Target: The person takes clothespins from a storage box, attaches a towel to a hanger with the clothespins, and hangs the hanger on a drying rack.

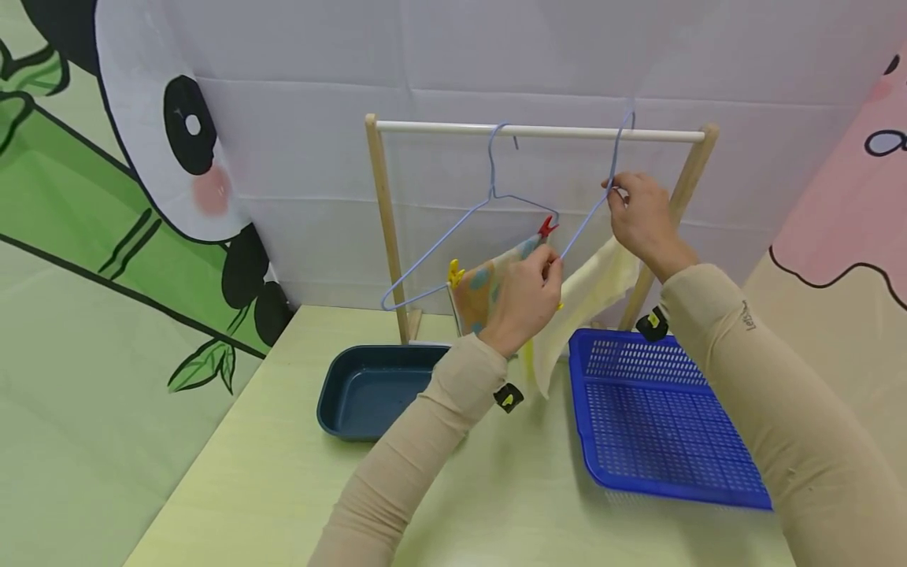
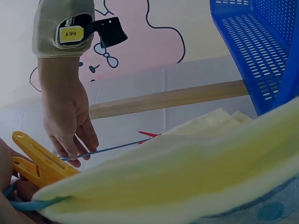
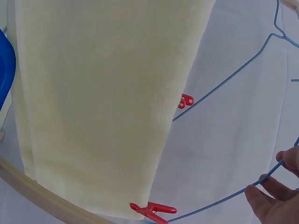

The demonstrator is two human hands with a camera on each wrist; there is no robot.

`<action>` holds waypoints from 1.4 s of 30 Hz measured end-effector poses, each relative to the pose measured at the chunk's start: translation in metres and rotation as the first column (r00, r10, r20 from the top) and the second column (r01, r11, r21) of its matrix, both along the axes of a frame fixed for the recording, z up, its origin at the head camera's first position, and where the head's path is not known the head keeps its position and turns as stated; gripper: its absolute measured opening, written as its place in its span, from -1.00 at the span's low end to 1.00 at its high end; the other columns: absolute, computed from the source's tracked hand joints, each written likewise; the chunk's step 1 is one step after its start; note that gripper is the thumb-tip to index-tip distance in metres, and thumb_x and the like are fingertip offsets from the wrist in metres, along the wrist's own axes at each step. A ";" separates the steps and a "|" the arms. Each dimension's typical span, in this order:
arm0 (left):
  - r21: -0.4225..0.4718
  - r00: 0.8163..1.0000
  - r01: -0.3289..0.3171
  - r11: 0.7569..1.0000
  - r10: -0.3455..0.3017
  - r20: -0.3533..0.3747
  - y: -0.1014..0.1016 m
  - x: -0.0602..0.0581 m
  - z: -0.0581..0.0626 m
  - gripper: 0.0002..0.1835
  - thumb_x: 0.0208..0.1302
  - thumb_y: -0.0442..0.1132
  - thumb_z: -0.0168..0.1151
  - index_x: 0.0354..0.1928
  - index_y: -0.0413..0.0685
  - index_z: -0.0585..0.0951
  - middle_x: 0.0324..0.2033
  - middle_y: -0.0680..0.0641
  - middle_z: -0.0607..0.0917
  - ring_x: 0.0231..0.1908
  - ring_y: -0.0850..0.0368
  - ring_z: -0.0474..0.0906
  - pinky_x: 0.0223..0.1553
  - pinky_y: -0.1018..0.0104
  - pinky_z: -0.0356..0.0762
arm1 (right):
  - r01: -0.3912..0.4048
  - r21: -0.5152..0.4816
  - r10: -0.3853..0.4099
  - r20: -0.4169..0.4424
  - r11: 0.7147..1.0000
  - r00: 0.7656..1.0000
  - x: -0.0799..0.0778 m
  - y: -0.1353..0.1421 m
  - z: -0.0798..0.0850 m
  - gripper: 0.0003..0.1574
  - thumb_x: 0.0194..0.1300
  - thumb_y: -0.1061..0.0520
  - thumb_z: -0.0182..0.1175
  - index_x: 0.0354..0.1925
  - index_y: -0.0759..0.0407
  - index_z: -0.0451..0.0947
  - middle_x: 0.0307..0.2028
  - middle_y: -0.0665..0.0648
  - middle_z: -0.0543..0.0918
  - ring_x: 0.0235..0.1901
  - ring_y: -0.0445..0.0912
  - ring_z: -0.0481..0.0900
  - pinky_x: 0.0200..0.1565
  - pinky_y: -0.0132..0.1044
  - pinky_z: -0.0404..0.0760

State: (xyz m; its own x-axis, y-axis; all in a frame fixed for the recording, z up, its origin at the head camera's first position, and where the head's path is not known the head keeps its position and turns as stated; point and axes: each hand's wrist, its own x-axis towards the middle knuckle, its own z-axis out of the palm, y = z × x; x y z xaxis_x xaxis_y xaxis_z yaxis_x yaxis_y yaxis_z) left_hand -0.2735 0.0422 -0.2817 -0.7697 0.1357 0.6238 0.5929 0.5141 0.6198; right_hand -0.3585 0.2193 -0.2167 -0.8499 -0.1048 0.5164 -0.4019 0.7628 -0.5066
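A blue wire hanger hangs by its hook over the rack's white rod [image 1: 567, 130]. My right hand [image 1: 643, 216] pinches this hanger's wire [image 3: 210, 205] just below the hook. Lower and to the left, my left hand [image 1: 527, 295] holds the hanger's near end, beside a yellow clothespin [image 2: 42, 161]. A pale yellow cloth [image 3: 103, 102] hangs from this hanger, with a red clothespin [image 3: 152, 212] at its far corner. Left of it, a second blue hanger [image 1: 439, 244] carries a patterned cloth [image 1: 482, 291], pinned by a yellow clothespin [image 1: 455, 273] and a red clothespin [image 1: 547, 227].
The rack's wooden legs [image 1: 386, 213] stand at the back of the table [image 1: 269, 472]. A dark teal tray [image 1: 354, 425] sits under the left hanger. At the right, partly behind my right forearm, lies a blue mesh basket [image 1: 659, 441]. A white sheet [image 1: 305, 142] hangs behind.
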 end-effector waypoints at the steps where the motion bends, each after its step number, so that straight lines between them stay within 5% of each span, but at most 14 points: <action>1: 0.004 1.000 0.003 1.000 -0.003 0.010 0.000 0.000 -0.001 -0.80 0.44 -0.23 -0.04 -0.36 -0.08 0.51 -0.69 0.07 0.47 -0.75 0.29 0.35 -0.72 0.45 0.30 | 0.004 0.005 -0.004 0.007 1.000 1.000 0.000 0.001 -0.001 -0.64 0.45 0.22 -0.14 0.04 0.33 0.50 0.05 0.38 0.46 0.04 0.24 0.41 0.06 0.04 0.38; 18: 0.032 0.999 0.001 1.000 -0.002 0.049 0.000 -0.004 -0.015 -0.85 0.36 -0.25 0.02 -0.39 -0.05 0.51 -0.75 0.08 0.43 -0.80 0.27 0.26 -0.75 0.43 0.23 | -0.013 -0.003 0.013 0.091 1.000 0.996 -0.003 0.003 -0.014 -0.62 0.46 0.19 -0.13 0.07 0.36 0.48 0.11 0.41 0.39 0.03 0.30 0.40 0.03 0.09 0.43; 33: -0.181 0.991 -0.035 0.983 0.057 0.118 -0.024 0.006 -0.013 -0.72 0.36 0.02 0.06 -0.16 0.00 0.61 -0.54 0.14 0.49 -0.57 0.28 0.39 -0.56 0.41 0.35 | -0.054 0.072 0.050 0.055 0.996 0.997 0.008 0.008 -0.017 -0.48 0.36 0.33 -0.17 0.25 0.42 0.29 0.23 0.44 0.29 0.26 0.32 0.17 0.25 0.14 0.13; 42: -0.272 0.980 -0.031 0.962 0.083 0.180 -0.051 0.014 -0.020 -0.50 0.32 0.14 0.06 0.08 -0.08 0.53 -0.41 0.06 0.57 -0.50 0.22 0.44 -0.44 0.36 0.41 | -0.044 0.128 0.036 0.060 0.991 0.998 0.025 0.020 -0.024 -0.47 0.32 0.35 -0.15 0.25 0.43 0.28 0.17 0.48 0.31 0.06 0.34 0.30 0.11 0.17 0.25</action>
State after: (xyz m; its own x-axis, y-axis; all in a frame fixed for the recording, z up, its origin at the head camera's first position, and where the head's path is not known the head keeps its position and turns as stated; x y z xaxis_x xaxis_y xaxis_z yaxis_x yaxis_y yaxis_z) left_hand -0.2591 -0.0084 -0.3014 -0.8809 0.2294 0.4140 0.4436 0.7053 0.5530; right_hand -0.3339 0.2390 -0.2408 -0.8717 -0.2021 0.4465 -0.4063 0.8074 -0.4279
